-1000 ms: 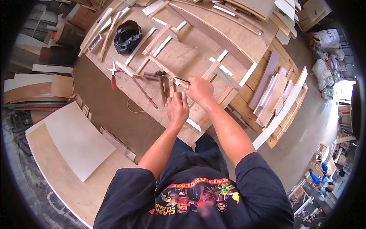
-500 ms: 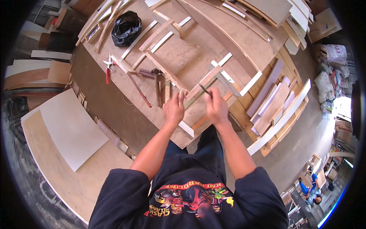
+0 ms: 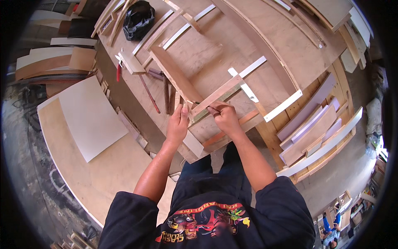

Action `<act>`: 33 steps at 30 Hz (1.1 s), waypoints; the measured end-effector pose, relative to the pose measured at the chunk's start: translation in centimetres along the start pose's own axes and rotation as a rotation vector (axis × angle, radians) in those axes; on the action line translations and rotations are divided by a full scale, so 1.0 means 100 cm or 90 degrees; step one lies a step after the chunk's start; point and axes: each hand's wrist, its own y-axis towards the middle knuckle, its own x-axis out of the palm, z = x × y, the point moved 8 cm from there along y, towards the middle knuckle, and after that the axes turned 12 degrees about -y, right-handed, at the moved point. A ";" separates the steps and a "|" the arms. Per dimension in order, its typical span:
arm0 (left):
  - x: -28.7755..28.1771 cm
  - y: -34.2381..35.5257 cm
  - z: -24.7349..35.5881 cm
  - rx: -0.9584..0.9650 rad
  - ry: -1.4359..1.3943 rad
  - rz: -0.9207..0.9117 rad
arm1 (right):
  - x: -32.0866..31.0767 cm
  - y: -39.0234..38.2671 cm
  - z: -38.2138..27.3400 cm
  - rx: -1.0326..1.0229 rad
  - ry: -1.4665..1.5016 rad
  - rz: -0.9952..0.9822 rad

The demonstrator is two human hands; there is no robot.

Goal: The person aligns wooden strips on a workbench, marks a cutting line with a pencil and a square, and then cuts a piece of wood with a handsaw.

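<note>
A wooden frame of boards and strips point(image 3: 217, 94) lies on a plywood-topped table point(image 3: 199, 54). My left hand point(image 3: 178, 124) pinches the near corner of the frame, where a long board point(image 3: 174, 72) meets a cross strip. Close by on the right, my right hand point(image 3: 226, 120) is closed round a thin dark pencil-like stick point(image 3: 198, 102), its tip pointing left at that corner. Its kind is too small to make out. Left of the corner lie a hammer point(image 3: 167, 95), partly hidden, and a slim reddish-brown rod point(image 3: 149, 93). Red-handled snips point(image 3: 119, 66) rest near the table's left edge.
A black plastic bag point(image 3: 139, 20) sits at the far left of the table. Lilac and bare boards point(image 3: 309, 120) are stacked on slats to the right. A large curved panel point(image 3: 74, 145) stands at left. A person in blue point(image 3: 331, 232) is at the far lower right.
My right hand has come down and left, bringing the dark stick's tip to the frame corner. My left hand has shifted slightly left and down. The whole view has shifted.
</note>
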 end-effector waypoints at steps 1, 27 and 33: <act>0.000 0.000 0.001 -0.002 0.005 0.005 | 0.003 0.002 0.002 -0.019 0.016 -0.009; 0.002 -0.002 0.006 0.027 -0.062 0.016 | -0.013 0.005 0.000 -0.023 0.047 -0.077; 0.005 -0.002 0.005 0.021 -0.075 0.015 | -0.004 0.008 0.004 -0.003 0.077 -0.082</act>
